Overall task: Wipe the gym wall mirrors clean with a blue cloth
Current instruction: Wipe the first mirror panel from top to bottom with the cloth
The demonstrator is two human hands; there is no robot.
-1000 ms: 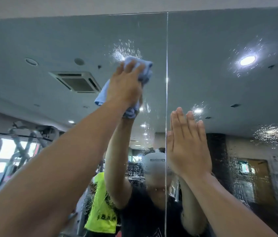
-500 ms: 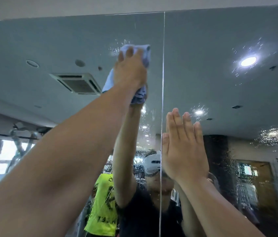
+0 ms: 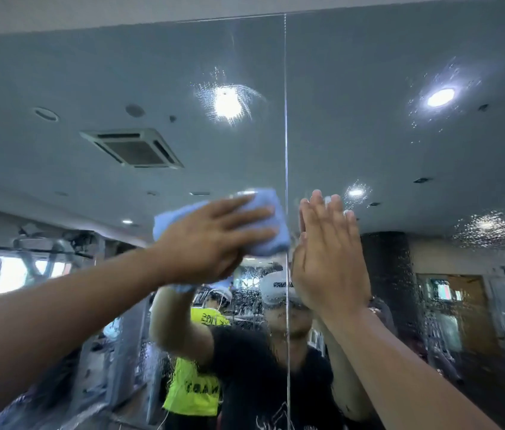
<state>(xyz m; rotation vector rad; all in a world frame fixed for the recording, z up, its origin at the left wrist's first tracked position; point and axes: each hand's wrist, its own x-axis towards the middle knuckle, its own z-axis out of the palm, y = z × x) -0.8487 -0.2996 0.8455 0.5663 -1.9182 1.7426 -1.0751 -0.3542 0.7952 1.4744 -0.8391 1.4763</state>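
Mirror wall (image 3: 89,72), two panels, vertical seam (image 3: 286,119); right hand (image 3: 328,259) flat on right panel, fingers straight, holding nothing; left hand (image 3: 210,240) presses blue cloth (image 3: 268,247) onto left panel just beside seam, fingers spread over it.

My left hand (image 3: 214,240) covers most of the blue cloth (image 3: 169,223). I see only its top edge, both ends and a scrap below the wrist, and the thumb is out of sight. My right hand (image 3: 328,259) shows its back only, the palm hidden against the mirror (image 3: 400,150). Both forearms run off the frame's edges, as does the mirror at left, right and below. The reflected gym machines (image 3: 43,252) are smeared, and the lettering on the yellow vest (image 3: 192,395) is unreadable.
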